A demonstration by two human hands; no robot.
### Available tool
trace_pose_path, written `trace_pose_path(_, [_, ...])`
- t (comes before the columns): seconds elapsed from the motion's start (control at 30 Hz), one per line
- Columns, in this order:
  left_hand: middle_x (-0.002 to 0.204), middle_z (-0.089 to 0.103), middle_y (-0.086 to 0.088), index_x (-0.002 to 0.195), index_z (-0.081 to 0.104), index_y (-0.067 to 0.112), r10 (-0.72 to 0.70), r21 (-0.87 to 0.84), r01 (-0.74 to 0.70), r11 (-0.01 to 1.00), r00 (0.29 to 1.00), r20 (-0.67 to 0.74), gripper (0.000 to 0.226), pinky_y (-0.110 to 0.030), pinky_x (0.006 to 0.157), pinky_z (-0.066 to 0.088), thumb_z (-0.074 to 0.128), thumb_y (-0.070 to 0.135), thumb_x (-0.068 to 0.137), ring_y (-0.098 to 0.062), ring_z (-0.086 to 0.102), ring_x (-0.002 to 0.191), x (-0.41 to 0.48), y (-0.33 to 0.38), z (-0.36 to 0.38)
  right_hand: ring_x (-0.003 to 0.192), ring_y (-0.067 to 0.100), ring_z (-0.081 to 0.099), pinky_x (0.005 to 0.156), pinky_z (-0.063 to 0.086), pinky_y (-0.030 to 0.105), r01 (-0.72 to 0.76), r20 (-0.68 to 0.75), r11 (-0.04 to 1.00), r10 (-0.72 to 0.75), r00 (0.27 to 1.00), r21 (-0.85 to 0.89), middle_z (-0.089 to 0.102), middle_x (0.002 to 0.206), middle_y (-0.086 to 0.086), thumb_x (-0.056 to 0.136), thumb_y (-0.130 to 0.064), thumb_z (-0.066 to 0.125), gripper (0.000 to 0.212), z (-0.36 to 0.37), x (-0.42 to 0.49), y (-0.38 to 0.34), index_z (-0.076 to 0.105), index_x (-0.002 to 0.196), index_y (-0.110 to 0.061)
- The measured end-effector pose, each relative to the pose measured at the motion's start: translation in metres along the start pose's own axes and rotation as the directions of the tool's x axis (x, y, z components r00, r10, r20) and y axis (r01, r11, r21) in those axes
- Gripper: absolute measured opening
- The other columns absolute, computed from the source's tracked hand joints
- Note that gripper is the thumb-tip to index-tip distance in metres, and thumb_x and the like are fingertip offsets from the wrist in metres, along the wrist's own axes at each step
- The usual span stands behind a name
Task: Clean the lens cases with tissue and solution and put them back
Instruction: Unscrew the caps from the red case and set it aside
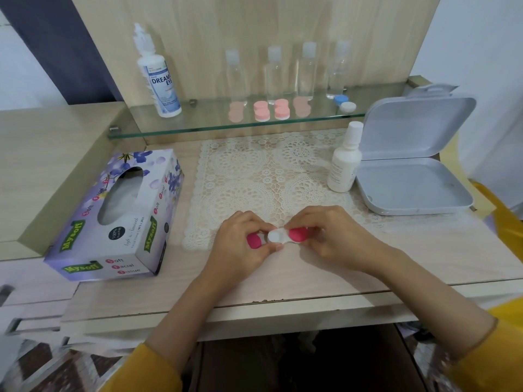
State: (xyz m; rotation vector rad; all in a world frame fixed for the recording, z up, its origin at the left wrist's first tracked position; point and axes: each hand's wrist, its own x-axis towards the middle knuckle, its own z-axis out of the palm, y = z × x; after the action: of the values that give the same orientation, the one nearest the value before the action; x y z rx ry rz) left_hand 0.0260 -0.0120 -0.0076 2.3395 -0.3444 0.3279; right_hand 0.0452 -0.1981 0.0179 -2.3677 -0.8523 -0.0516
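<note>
A white lens case [278,236] is held over the front edge of the lace mat [263,176]. My right hand [331,236] pinches its right end, where a magenta cap [297,234] is still screwed on. My left hand [243,244] holds the case's left end, whose well is uncovered, and keeps a loose magenta cap [254,241] in its fingers. A floral tissue box [119,219] lies to the left. A small white solution bottle [345,162] stands at the right of the mat.
An open grey hinged box [410,176] sits at the right. A glass shelf [198,128] at the back carries a large solution bottle [158,80], several clear bottles [307,72], pink lens cases [271,108] and a blue-and-white case [343,103].
</note>
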Motion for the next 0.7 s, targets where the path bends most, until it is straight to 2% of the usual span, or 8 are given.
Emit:
trace_pose_path(0.07, [0.075,0.061,0.007,0.081,0.074,0.020,-0.003,0.000,0.003,1.000,1.000,-0.003,0.027,-0.010,0.067,0.034,0.071,0.038,0.061,-0.005,0.052,0.072,0.000,-0.001,0.000,0.066,-0.007,0.046,0.063,0.034,0.006,-0.092,-0.067,0.995,0.090,0.994,-0.029,0.057,0.087,-0.008,0.072,-0.013,0.071,0.027,0.001,0.000,-0.002,0.068,0.098,-0.011])
trace_pose_path(0.17, [0.076,0.061,0.007,0.082,0.074,0.021,-0.009,0.000,0.009,1.000,1.000,0.001,0.028,-0.014,0.068,0.035,0.071,0.039,0.061,-0.005,0.051,0.073,-0.001,0.000,0.001,0.068,0.004,0.042,0.060,0.033,0.016,-0.182,-0.067,0.977,0.176,0.982,-0.110,0.048,0.078,-0.008,0.073,-0.029,0.073,0.025,0.002,0.002,-0.003,0.060,0.083,-0.010])
trace_pose_path(0.27, [0.075,0.061,0.006,0.082,0.073,0.021,-0.011,-0.003,0.011,1.000,1.000,-0.003,0.033,-0.015,0.068,0.035,0.069,0.046,0.061,-0.007,0.052,0.073,-0.001,0.000,0.001,0.067,0.008,0.045,0.063,0.035,0.022,-0.142,-0.008,0.982,0.142,0.990,-0.123,0.054,0.081,-0.003,0.074,-0.013,0.068,0.014,-0.001,0.006,-0.005,0.065,0.087,-0.011])
trace_pose_path(0.33, [0.075,0.061,0.006,0.081,0.073,0.022,-0.004,-0.008,0.004,1.000,1.000,-0.006,0.039,-0.013,0.067,0.035,0.062,0.053,0.061,-0.007,0.052,0.072,-0.002,-0.001,0.001,0.065,0.001,0.046,0.063,0.037,0.017,-0.130,0.035,0.989,0.132,0.991,-0.069,0.059,0.086,-0.002,0.072,-0.005,0.066,0.025,-0.003,0.006,-0.004,0.070,0.095,-0.013])
trace_pose_path(0.43, [0.074,0.061,0.006,0.081,0.073,0.022,0.000,-0.003,0.000,1.000,1.000,-0.001,0.037,-0.016,0.067,0.036,0.062,0.052,0.062,-0.008,0.052,0.072,-0.002,-0.001,0.001,0.065,-0.003,0.045,0.065,0.038,0.017,-0.160,0.000,0.986,0.160,0.987,-0.048,0.059,0.091,-0.002,0.071,-0.015,0.071,0.028,-0.003,0.005,-0.004,0.069,0.099,-0.015])
trace_pose_path(0.53, [0.075,0.060,0.006,0.082,0.073,0.022,-0.015,0.001,0.015,1.000,1.000,0.002,0.030,-0.017,0.068,0.036,0.069,0.043,0.062,-0.008,0.052,0.074,-0.001,0.000,0.000,0.072,0.009,0.046,0.066,0.036,0.023,-0.200,-0.012,0.969,0.200,0.980,-0.145,0.052,0.087,-0.003,0.076,-0.032,0.070,0.025,0.000,0.005,-0.007,0.061,0.089,-0.012])
trace_pose_path(0.63, [0.075,0.060,0.006,0.082,0.073,0.022,-0.020,0.002,0.020,1.000,1.000,0.000,0.029,-0.015,0.069,0.035,0.070,0.042,0.061,-0.007,0.052,0.074,-0.002,-0.001,0.001,0.083,0.014,0.048,0.073,0.039,0.027,-0.164,0.093,0.969,0.183,0.979,-0.185,0.051,0.093,-0.002,0.081,-0.020,0.061,0.018,-0.004,0.007,-0.009,0.061,0.100,-0.018])
trace_pose_path(0.7, [0.075,0.059,0.007,0.082,0.073,0.022,-0.035,-0.005,0.035,0.999,0.999,-0.002,0.028,-0.013,0.069,0.034,0.070,0.040,0.061,-0.005,0.051,0.074,-0.002,0.001,0.000,0.081,0.009,0.043,0.075,0.037,0.024,-0.161,0.179,0.977,0.186,0.966,-0.143,0.050,0.100,-0.003,0.083,-0.012,0.056,0.033,-0.008,0.007,-0.011,0.061,0.113,-0.027])
